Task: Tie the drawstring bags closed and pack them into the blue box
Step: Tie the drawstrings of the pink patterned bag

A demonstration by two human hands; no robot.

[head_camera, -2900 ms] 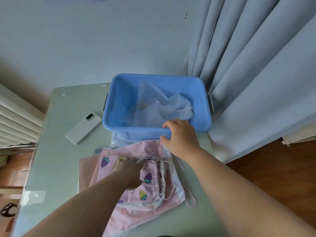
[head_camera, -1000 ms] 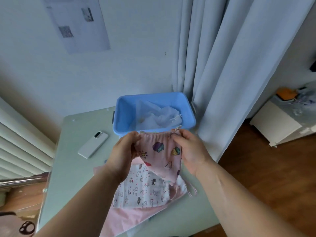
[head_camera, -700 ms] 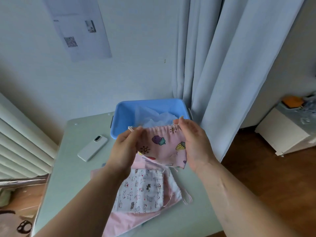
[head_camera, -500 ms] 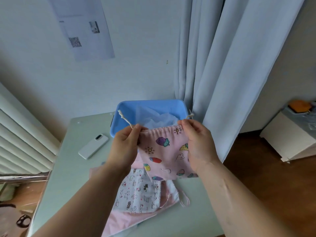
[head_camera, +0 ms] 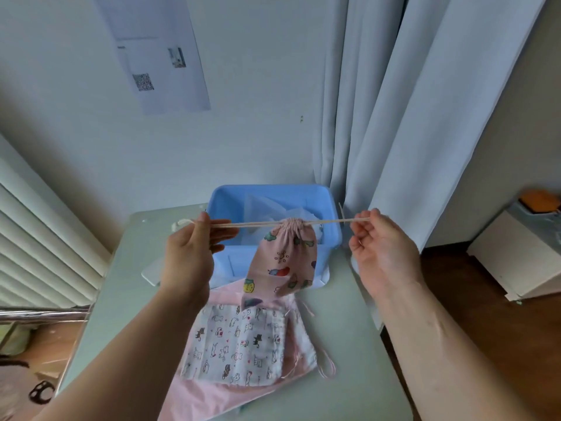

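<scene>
Left hand and right hand have spread, pulling the drawstring taut

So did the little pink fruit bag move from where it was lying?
Yes. The small pink fruit-print cloth bag rose off the pale green table and now hangs in front of the blue plastic box.

My left hand and right hand each pinch one side of a pale drawstring cord stretched straight between them. The small pink fruit-print cloth bag hangs from it, mouth gathered tight, in front of the blue plastic box. Sheer white bags lie inside the box. Below, on the pale green bench, a white cat-print cloth bag lies flat on a larger plain pink cloth bag.
</scene>
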